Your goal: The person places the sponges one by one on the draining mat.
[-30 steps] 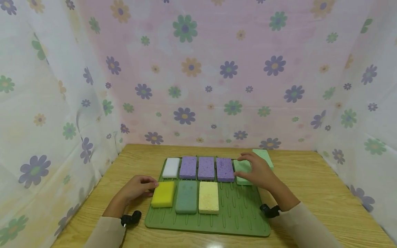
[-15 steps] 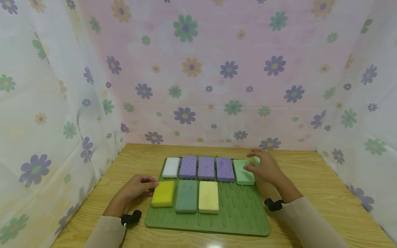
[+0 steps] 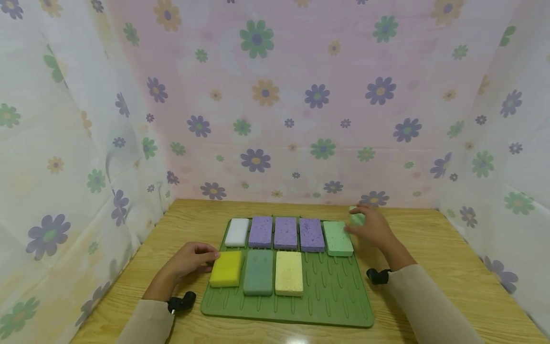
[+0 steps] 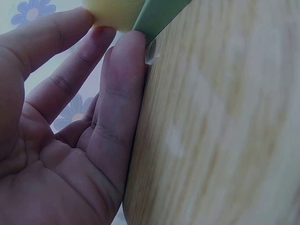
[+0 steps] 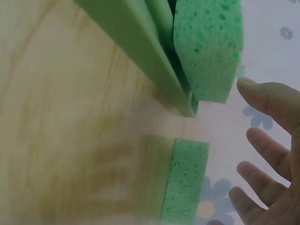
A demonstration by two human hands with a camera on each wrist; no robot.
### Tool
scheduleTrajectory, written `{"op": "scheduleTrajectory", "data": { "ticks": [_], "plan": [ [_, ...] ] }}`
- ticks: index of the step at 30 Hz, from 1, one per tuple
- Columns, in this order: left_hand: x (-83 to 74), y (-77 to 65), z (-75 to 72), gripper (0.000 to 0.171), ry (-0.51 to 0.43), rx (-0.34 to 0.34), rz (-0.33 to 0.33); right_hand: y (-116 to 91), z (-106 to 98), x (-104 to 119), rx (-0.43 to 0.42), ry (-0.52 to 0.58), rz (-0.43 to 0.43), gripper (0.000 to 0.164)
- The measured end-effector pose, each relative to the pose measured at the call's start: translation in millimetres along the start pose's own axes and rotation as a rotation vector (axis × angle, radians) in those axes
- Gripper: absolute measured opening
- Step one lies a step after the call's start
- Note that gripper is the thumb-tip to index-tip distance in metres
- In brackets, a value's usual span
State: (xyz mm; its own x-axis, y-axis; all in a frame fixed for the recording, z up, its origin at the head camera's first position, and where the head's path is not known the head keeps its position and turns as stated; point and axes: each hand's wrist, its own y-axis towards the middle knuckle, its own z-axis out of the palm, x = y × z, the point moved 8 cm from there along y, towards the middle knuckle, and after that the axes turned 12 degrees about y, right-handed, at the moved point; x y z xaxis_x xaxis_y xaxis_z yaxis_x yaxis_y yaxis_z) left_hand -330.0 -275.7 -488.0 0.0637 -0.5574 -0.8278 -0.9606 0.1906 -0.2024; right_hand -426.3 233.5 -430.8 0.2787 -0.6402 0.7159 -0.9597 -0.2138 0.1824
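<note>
In the head view a green ridged mat [image 3: 326, 301] bears two rows of sponges. My left hand [image 3: 193, 260] rests at its left edge, fingertips touching the yellow sponge [image 3: 226, 270]. Those fingers are loosely bent in the left wrist view, their tips at the sponge's side [image 4: 115, 14]. At the back right, my right hand [image 3: 373, 229] hovers over a light green sponge [image 3: 356, 217] and partly hides it. The right wrist view shows this sponge [image 5: 187, 178] flat on the table, apart from the spread fingers. Another light green sponge [image 3: 338, 241] lies on the mat's back right corner.
Along the mat's back row lie a white sponge [image 3: 237, 232] and three purple sponges [image 3: 285, 232]. A grey-green sponge [image 3: 259, 272] and a pale yellow sponge [image 3: 289, 273] are in front. The wooden table [image 3: 447, 277] meets a flowered cloth [image 3: 283, 181] behind.
My right hand has moved off the light green sponge on the mat, right and back to the one on the table. The left hand has stayed in place.
</note>
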Motion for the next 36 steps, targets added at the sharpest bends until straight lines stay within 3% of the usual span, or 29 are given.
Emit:
{"op": "scheduleTrajectory", "data": {
  "ticks": [15, 27, 36],
  "plan": [
    [-0.8, -2.5, 1.3, 0.039, 0.003, 0.000, -0.005, 6, -4, -29, 0.046, 0.047, 0.121, 0.080],
    [-0.1, -2.4, -0.2, 0.038, 0.009, -0.007, -0.005, 5, -3, -40, 0.062, 0.011, 0.142, 0.079],
    [0.2, -0.7, -0.6, 0.039, 0.007, -0.002, 0.000, 5, -10, -47, 0.061, -0.066, 0.124, 0.069]
  ]
}}
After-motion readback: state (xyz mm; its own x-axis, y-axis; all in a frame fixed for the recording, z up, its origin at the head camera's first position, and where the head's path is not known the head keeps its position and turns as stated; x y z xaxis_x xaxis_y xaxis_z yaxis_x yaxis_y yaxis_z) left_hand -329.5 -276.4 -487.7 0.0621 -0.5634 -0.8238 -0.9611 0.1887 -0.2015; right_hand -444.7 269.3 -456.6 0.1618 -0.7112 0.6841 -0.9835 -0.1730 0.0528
